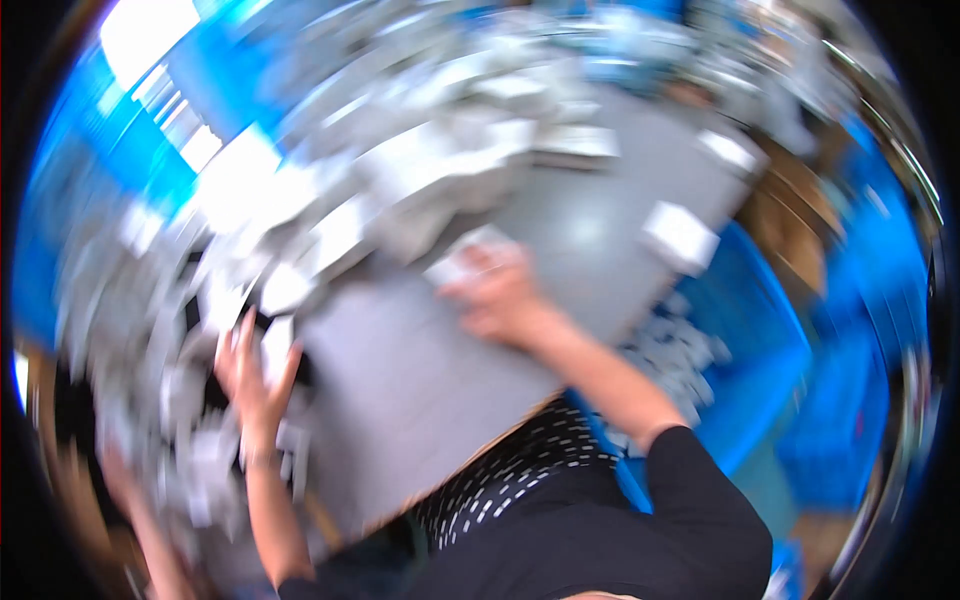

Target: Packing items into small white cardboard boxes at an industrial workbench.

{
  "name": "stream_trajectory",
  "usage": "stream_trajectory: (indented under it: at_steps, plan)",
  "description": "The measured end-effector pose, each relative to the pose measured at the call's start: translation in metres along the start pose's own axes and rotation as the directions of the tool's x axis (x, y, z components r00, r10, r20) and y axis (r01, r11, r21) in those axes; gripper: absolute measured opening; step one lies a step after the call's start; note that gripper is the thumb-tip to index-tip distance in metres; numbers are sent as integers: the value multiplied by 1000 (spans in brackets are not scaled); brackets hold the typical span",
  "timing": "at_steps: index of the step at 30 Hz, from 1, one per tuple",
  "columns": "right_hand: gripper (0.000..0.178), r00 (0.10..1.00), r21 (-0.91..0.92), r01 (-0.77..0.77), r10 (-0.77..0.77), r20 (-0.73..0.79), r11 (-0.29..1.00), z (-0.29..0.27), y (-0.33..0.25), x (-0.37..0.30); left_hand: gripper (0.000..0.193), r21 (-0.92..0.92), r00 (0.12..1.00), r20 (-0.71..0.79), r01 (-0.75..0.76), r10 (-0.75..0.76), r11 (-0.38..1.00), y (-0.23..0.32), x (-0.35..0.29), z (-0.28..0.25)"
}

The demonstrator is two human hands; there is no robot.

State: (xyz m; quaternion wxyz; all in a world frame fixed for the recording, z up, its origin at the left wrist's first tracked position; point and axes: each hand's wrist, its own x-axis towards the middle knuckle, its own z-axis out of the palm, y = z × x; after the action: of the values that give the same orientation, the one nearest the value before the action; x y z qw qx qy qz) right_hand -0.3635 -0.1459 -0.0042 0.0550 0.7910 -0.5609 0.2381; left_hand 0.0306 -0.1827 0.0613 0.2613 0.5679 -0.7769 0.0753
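Motion blurs much of the view. My right hand (pixel 505 300) is over the grey table (pixel 400 420), fingers closed around a small white box (pixel 462 255). On the left, my left hand (pixel 255 385) has its fingers spread, beside a pale box-like piece (pixel 278 345) at the table's edge. I see no grip on that piece. A large heap of white boxes (pixel 405 170) covers the far and left parts of the table, close to both hands.
Two white boxes (pixel 680 237) lie apart along the table's right edge. Below that edge stands a blue bin (pixel 785 310) with many small white pieces. A brown carton (pixel 790 215) is beyond it. Another person's arm (pixel 150 535) reaches in at the lower left.
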Motion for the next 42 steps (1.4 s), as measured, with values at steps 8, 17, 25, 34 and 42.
stream_trajectory:
  at_steps: [8,17,25,34,42]
  plan:
    - [38,997,104,35,-28,-73,994,22,-7,4,44,278,978,106,-203,180,939,18,-8,-10]
    - [66,1000,73,-21,20,9,997,12,-13,8,48,-621,903,315,429,-293,656,64,-26,-6]
    - [95,971,89,1,-23,238,996,-13,-39,-26,59,-449,949,316,132,19,884,76,-63,36]
    - [92,983,247,56,-97,157,967,-17,-32,-41,86,-355,828,301,-363,473,862,110,-72,18]
    - [78,984,278,178,-166,-65,944,-40,-28,-72,69,-346,894,277,-249,352,905,128,-83,25]
